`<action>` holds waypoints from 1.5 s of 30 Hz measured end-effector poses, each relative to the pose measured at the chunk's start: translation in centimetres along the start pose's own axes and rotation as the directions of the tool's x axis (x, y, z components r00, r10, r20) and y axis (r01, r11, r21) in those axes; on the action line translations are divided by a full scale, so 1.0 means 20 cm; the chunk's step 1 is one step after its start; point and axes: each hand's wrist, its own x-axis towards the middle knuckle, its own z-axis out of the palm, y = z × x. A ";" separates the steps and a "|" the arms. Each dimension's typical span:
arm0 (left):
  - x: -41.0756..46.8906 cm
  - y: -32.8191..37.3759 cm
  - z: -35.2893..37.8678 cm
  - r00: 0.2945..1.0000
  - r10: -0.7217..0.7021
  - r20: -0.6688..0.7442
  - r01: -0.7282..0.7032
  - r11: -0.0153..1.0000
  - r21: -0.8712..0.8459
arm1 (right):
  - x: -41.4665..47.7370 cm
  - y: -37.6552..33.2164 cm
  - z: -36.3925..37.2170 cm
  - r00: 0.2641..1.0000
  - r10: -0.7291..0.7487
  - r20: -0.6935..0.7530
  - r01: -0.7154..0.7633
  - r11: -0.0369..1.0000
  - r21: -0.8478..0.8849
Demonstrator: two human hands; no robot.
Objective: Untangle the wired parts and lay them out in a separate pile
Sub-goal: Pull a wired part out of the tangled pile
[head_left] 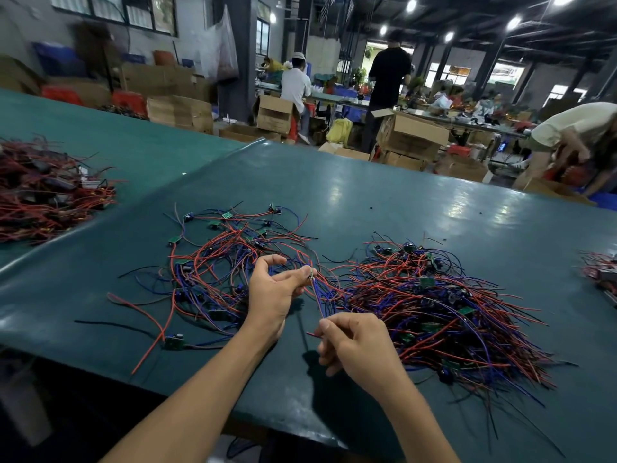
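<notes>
Left hand, right hand — one wire between them

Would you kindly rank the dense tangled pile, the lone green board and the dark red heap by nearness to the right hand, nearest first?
1. Dense tangled pile: just right of the right hand.
2. Lone green board: farther left, lying apart.
3. Dark red heap: far left, on the neighbouring table.
</notes>
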 end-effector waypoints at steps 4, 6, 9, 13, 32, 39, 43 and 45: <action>0.01 0.00 0.00 1.000 -0.001 -0.018 0.001 1.000 0.004 | -0.04 0.05 0.00 0.998 -0.053 -0.023 0.052 0.998 -0.043; 0.01 0.00 0.00 0.999 -0.011 -0.046 0.010 1.000 -0.018 | -0.05 0.08 0.00 0.998 -0.058 0.001 0.058 0.998 -0.028; 0.02 0.00 0.00 0.995 -0.026 -0.098 0.019 0.997 -0.074 | -0.07 0.11 0.03 0.998 -0.058 0.006 0.058 0.998 0.037; 0.02 0.01 0.00 0.993 -0.027 -0.112 0.018 0.997 -0.077 | -0.07 0.13 0.03 0.991 -0.125 -0.042 0.127 0.991 0.038; 0.01 0.08 -0.03 0.934 -0.278 0.224 0.350 0.835 -0.425 | -0.10 0.12 -0.04 0.942 0.063 -0.329 0.092 0.895 0.436; 0.03 0.08 -0.05 0.894 -0.319 0.316 0.447 0.698 -0.560 | -0.10 0.13 -0.04 0.943 0.049 -0.329 0.082 0.925 0.372; 0.03 0.08 -0.05 0.875 -0.320 0.363 0.477 0.695 -0.538 | -0.09 0.13 -0.03 0.947 0.038 -0.319 0.081 0.933 0.351; 0.02 0.08 -0.05 0.878 -0.318 0.358 0.473 0.694 -0.543 | -0.09 0.14 -0.03 0.947 0.038 -0.318 0.083 0.930 0.357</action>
